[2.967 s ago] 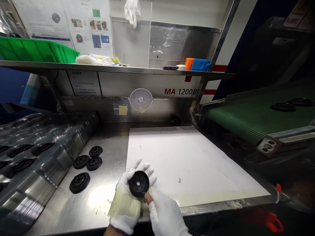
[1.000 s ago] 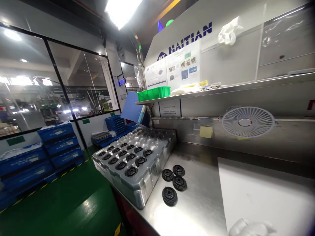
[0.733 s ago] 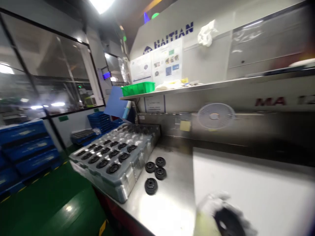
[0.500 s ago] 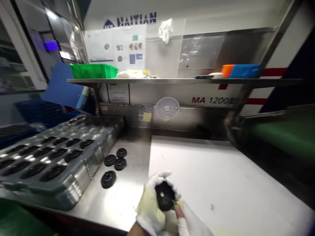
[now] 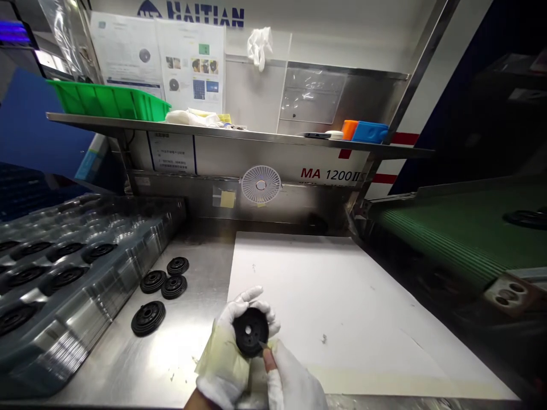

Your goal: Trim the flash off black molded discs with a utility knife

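A round black plastic disc [image 5: 251, 337] with a light hole near its middle rests in the curled fingers of my left hand [image 5: 226, 347], which wears a white and yellowish glove. My right hand [image 5: 293, 373], in a white glove with a thumb tip bare, pinches a small pointed blade [image 5: 262, 344]. The blade's tip touches the disc's lower right edge; its handle is hidden in my glove. Left of my hands, several ridged black discs lie on the steel table, the nearest one [image 5: 148, 318] apart from a close cluster [image 5: 174, 286].
Stacked clear plastic trays [image 5: 85, 336] with black discs in their pockets stand at left. A white sheet [image 5: 342, 296] with small scraps covers the table's right part. A green conveyor belt [image 5: 448, 239] runs at right. Overhead, a steel shelf [image 5: 265, 135] carries a green bin [image 5: 111, 101].
The view has swung right, bringing more of the green conveyor into sight. My hands still hold the disc and the blade against each other, in nearly the same pose.
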Motion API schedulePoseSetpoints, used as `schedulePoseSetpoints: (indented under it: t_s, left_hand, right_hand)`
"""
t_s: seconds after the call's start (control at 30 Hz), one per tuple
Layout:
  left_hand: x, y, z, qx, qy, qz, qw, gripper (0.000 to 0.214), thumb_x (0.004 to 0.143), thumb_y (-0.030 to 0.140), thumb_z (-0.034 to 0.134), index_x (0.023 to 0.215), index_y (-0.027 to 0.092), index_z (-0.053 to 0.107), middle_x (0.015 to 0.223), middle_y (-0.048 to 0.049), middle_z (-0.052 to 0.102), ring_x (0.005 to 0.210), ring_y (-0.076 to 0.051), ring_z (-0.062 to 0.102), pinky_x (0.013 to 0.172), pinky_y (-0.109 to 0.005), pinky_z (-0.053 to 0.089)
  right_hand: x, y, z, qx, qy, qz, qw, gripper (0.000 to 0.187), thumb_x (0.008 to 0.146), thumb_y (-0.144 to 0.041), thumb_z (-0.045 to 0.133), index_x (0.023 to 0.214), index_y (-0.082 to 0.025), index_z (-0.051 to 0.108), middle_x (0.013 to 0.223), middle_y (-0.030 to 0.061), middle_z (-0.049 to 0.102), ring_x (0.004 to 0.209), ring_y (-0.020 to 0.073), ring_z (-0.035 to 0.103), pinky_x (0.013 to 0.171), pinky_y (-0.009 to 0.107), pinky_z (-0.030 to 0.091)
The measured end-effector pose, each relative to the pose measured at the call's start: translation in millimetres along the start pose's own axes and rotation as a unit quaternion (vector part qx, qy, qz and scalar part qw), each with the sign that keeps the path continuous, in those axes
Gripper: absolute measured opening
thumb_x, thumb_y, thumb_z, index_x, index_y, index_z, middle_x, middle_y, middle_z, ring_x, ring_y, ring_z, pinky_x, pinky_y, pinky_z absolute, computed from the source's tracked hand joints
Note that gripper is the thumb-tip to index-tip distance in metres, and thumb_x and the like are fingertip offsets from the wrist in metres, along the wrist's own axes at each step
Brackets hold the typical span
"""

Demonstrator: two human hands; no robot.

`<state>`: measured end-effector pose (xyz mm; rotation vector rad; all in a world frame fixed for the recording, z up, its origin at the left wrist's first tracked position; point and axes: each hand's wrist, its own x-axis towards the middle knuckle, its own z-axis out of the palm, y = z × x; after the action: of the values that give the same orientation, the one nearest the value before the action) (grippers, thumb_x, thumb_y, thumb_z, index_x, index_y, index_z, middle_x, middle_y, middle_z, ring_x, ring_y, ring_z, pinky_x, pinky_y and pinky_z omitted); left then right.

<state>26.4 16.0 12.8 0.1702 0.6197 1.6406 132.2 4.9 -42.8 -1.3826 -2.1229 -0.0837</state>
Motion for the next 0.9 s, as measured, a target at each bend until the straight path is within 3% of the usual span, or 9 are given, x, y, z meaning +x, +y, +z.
schedulePoseSetpoints:
  t_s: [0.17,0.33,0.43,0.53,0.73,0.83,0.9]
  left_hand:
    - [-2,-2,4.7,-0.010,0.021,0.039,0.999,0.020,0.075,0.021,0.062,0.093,0.014,0.061,0.069,-0.0015,0.056,0.064,-0.013,0.055,0.063,-0.027,0.050]
    - [-5,-7,13.9,-0.026,0.051,0.109,0.992,0.023,0.075,0.020,0.062,0.098,0.017,0.061,0.076,-0.0022,0.058,0.076,-0.015,0.059,0.074,-0.030,0.051]
    - [-5,-4,10.6,-0.013,0.034,0.068,0.997,0.029,0.076,0.019,0.058,0.104,0.014,0.060,0.087,-0.0088,0.063,0.084,-0.021,0.061,0.074,-0.036,0.052]
    - [-4,-1,7.2,-0.018,-0.005,0.009,1.000,0.024,0.076,0.019,0.056,0.099,0.011,0.061,0.080,-0.0076,0.061,0.072,-0.018,0.059,0.063,-0.032,0.051]
    - [1,-6,13.4,-0.050,0.049,0.070,0.995,0.013,0.074,0.020,0.063,0.086,0.015,0.062,0.070,-0.0002,0.054,0.062,-0.011,0.054,0.057,-0.024,0.049]
    - [-1,-6,12.9,-0.036,0.046,0.105,0.993,0.022,0.076,0.019,0.061,0.097,0.016,0.061,0.079,-0.0035,0.059,0.076,-0.015,0.059,0.069,-0.029,0.052]
    - [-4,-4,9.7,0.000,0.018,0.073,0.997,0.030,0.077,0.020,0.058,0.107,0.015,0.058,0.091,-0.0093,0.062,0.090,-0.023,0.060,0.076,-0.037,0.051]
  right_hand:
    - [0,-3,-1,-0.008,0.014,0.005,1.000,0.055,0.097,-0.041,0.006,0.073,-0.028,0.054,0.056,-0.0031,0.062,0.045,0.0183,0.060,0.040,0.030,0.033]
    - [0,-10,-2,-0.002,0.014,-0.003,1.000,0.052,0.097,-0.039,0.009,0.075,-0.028,0.054,0.056,-0.0037,0.062,0.046,0.0185,0.060,0.041,0.030,0.033]
    - [3,-6,-7,0.011,-0.001,-0.008,1.000,0.053,0.097,-0.040,0.007,0.073,-0.028,0.053,0.055,-0.0038,0.060,0.046,0.0192,0.060,0.042,0.031,0.033]
    - [5,-1,-11,0.020,0.002,-0.009,1.000,0.053,0.097,-0.041,0.008,0.075,-0.027,0.054,0.057,-0.0033,0.061,0.048,0.0192,0.061,0.043,0.031,0.034]
    - [1,-10,-8,0.007,0.017,-0.006,1.000,0.056,0.097,-0.040,0.005,0.072,-0.027,0.053,0.055,-0.0032,0.061,0.045,0.0184,0.060,0.042,0.030,0.034]
    - [0,-13,-7,0.005,0.015,-0.008,1.000,0.056,0.097,-0.040,0.005,0.072,-0.027,0.054,0.056,-0.0034,0.061,0.045,0.0188,0.060,0.041,0.031,0.034]
    - [1,-10,-9,0.009,0.008,-0.007,1.000,0.054,0.097,-0.041,0.008,0.072,-0.027,0.054,0.055,-0.0033,0.060,0.045,0.0194,0.059,0.041,0.032,0.033]
